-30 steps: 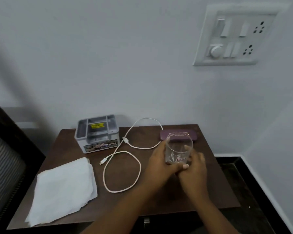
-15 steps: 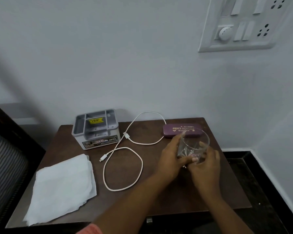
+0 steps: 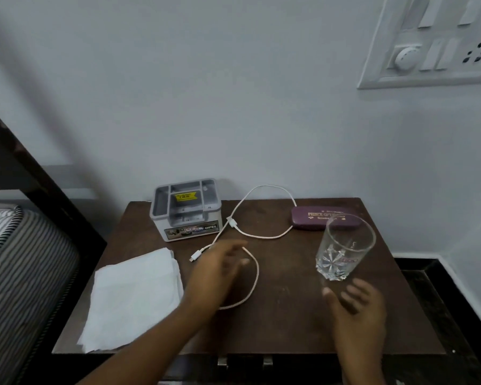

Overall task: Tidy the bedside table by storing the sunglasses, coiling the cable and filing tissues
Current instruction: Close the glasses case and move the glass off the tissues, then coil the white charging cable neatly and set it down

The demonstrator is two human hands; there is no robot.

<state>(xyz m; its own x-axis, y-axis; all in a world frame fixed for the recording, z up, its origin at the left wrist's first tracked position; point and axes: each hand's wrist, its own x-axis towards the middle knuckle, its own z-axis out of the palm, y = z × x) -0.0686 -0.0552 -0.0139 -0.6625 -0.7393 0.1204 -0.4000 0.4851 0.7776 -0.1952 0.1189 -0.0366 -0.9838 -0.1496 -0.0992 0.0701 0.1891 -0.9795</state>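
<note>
Glass (image 3: 343, 247) just released at right of frame; left hand (image 3: 220, 269), empty and spread, swings over the cable (image 3: 254, 276), right hand (image 3: 354, 307) open too

white cable (image 3: 254, 234) sprawled uncoiled mid-table, purple glasses case (image 3: 314, 218) closed at back, tissues (image 3: 134, 295) stacked front-left

Your dark wooden bedside table (image 3: 289, 315) carries a grey organiser box (image 3: 188, 211) at the back left and a maroon spectacle case (image 3: 314, 219) at the back right. Between them trails a white cable (image 3: 257, 236). Folded white tissues (image 3: 134, 298) lie front left, a clear glass tumbler (image 3: 342, 250) stands right.
</note>
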